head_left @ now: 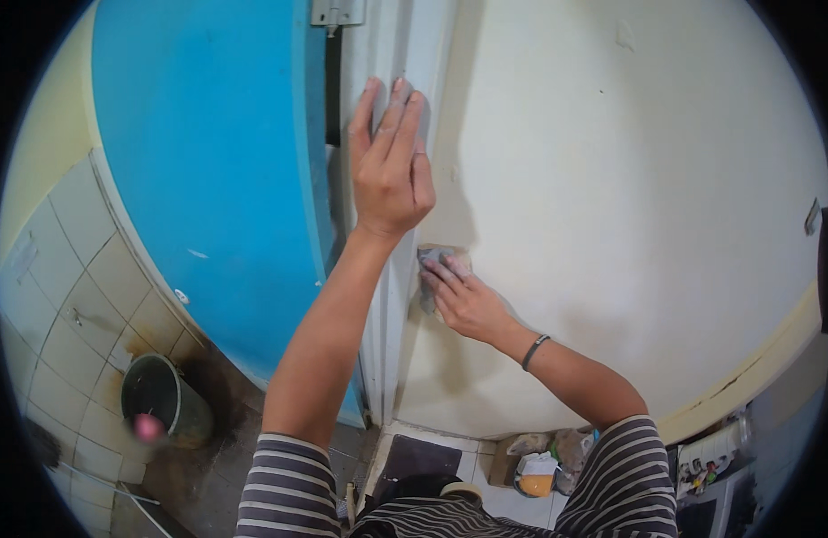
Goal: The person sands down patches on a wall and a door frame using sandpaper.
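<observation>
My left hand point(391, 170) lies against the white door frame point(391, 45), its dusty fingers stretched upward and holding nothing. Lower and to the right, my right hand point(472, 305) presses a crumpled grey piece of sandpaper point(429, 260) onto the cream wall point(602, 179), close beside the frame. The fingers lie over the sandpaper and hide part of it. Around it the wall shows a rough, discoloured patch. A dark band circles my right wrist.
A blue door point(199, 152) stands left of the frame, hung on a metal hinge point(338, 13). At lower left, a dark bucket point(191, 417) is by the tiled wall point(82, 305). A dark mat point(421, 459) and several bagged items point(571, 448) lie on the floor below.
</observation>
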A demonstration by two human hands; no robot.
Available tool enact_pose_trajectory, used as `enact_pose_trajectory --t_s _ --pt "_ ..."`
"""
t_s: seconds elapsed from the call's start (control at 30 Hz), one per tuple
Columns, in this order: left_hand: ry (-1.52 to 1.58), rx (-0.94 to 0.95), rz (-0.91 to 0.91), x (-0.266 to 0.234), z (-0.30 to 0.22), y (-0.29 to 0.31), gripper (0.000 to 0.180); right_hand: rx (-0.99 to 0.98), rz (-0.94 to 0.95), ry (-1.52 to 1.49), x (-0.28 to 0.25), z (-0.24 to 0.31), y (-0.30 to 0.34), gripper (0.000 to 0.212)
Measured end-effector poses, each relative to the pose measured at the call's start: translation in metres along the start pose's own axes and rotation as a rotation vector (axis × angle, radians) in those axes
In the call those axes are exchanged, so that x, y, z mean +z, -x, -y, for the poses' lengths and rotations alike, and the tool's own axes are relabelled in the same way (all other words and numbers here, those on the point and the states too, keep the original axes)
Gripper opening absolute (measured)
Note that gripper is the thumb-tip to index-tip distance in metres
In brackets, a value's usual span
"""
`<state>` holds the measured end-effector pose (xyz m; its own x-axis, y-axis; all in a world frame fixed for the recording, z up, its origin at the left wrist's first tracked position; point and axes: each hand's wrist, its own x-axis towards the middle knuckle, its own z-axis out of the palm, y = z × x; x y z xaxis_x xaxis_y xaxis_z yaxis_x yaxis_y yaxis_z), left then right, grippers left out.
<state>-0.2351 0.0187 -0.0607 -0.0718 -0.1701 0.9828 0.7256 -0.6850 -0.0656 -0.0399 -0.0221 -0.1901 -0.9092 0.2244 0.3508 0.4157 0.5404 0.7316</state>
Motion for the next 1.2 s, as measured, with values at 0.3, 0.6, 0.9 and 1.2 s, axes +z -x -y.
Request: enact_pose_trajectory --t_s 0.3,0.6,0.9,1.2 --pt "0.010 0.000 -0.003 -0.004 0.003 0.000 0.051 0.115 -0.157 0.160 -0.055 -0.075 -0.040 0.034" --pt "0.025 -0.011 0.004 -0.002 -0.004 0.000 0.052 -0.037 0.033 -0.006 -0.025 -0.037 -0.015 0.040" --pt "0.016 -0.018 0.019 -0.002 -0.002 0.000 0.051 -0.107 0.093 0.030 -0.039 -0.051 -0.021 0.040" --pt "0.007 -0.013 0.022 -0.001 0.000 0.001 0.051 -0.074 0.029 0.056 -0.044 -0.047 -0.023 0.036"
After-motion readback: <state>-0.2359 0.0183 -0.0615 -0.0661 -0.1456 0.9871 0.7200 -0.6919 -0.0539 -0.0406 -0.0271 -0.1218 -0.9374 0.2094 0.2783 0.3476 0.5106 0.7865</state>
